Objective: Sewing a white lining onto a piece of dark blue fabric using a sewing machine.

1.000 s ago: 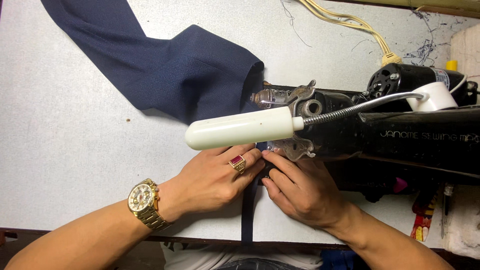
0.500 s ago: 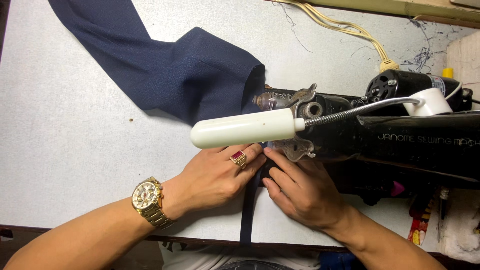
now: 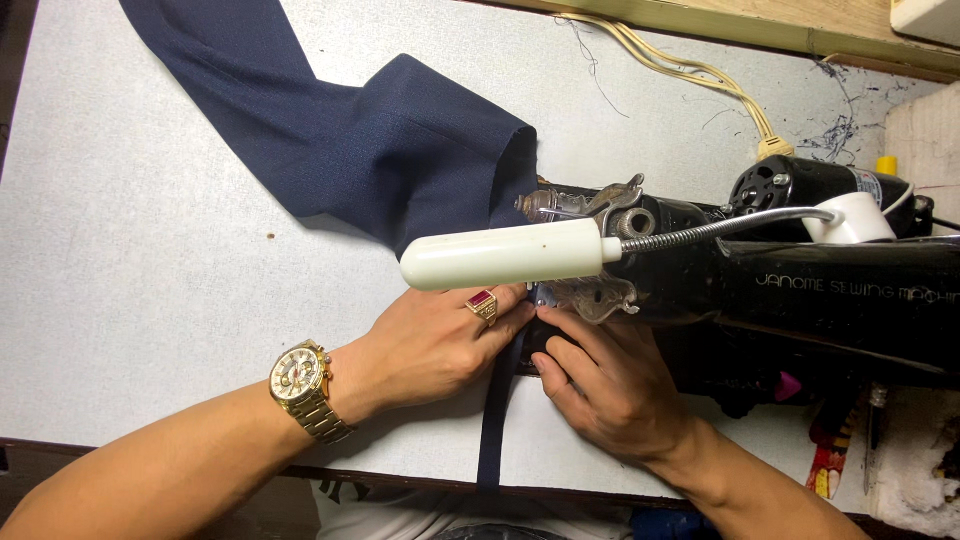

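Both hands (image 3: 520,365) unmoved, pressed flat on navy strip (image 3: 497,420), under lamp (image 3: 500,255)

Both hands (image 3: 430,345) (image 3: 610,385) pressing navy strip (image 3: 495,420) flat at black sewing machine (image 3: 800,300).

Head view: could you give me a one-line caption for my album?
Left hand and right hand press a navy fabric strip under a black sewing machine.

One sewing machine (image 3: 800,290); one lamp (image 3: 500,255); one navy cloth (image 3: 380,140); one watch (image 3: 298,375); one ring (image 3: 482,303).
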